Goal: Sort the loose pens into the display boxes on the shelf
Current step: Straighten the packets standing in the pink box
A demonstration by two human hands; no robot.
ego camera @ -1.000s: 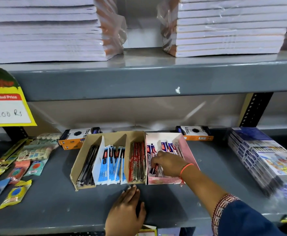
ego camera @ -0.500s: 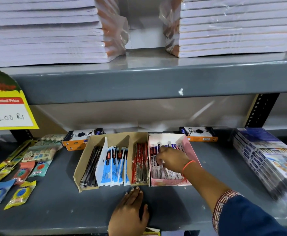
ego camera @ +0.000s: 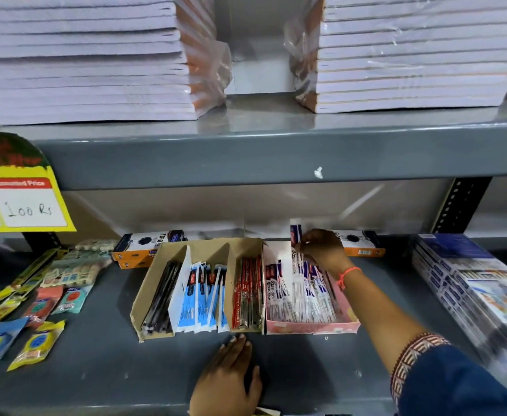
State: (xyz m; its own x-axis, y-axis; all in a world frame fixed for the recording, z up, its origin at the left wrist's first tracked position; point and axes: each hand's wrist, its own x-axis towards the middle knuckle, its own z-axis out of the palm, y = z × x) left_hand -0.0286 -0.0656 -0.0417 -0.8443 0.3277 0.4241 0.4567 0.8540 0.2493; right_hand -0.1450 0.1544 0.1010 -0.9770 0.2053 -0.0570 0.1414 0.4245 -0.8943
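Observation:
A brown cardboard display box (ego camera: pixel 153 292) on the grey shelf holds black pens (ego camera: pixel 162 298), blue-packed pens (ego camera: pixel 204 298) and red pens (ego camera: pixel 247 295) in separate compartments. Touching its right side is a pink box (ego camera: pixel 309 327) full of white-and-blue packed pens (ego camera: pixel 300 298). My right hand (ego camera: pixel 321 250) is at the far end of the pink box, fingers pinched on one packed pen (ego camera: pixel 295 235) lifted upright. My left hand (ego camera: pixel 228 382) lies flat on the shelf, fingertips near the brown box's front edge, holding nothing.
Two orange-and-black boxes (ego camera: pixel 147 246) (ego camera: pixel 363 243) lie behind the display boxes. Small packets (ego camera: pixel 36 343) and strips cover the shelf's left side, a stack of flat packs (ego camera: pixel 471 283) the right. Wrapped notebook stacks (ego camera: pixel 90 61) fill the shelf above. A yellow price tag (ego camera: pixel 21 199) hangs left.
My right hand has moved from the near-middle of the pink box to its far end and raised one packed pen. My left hand has stayed flat on the shelf.

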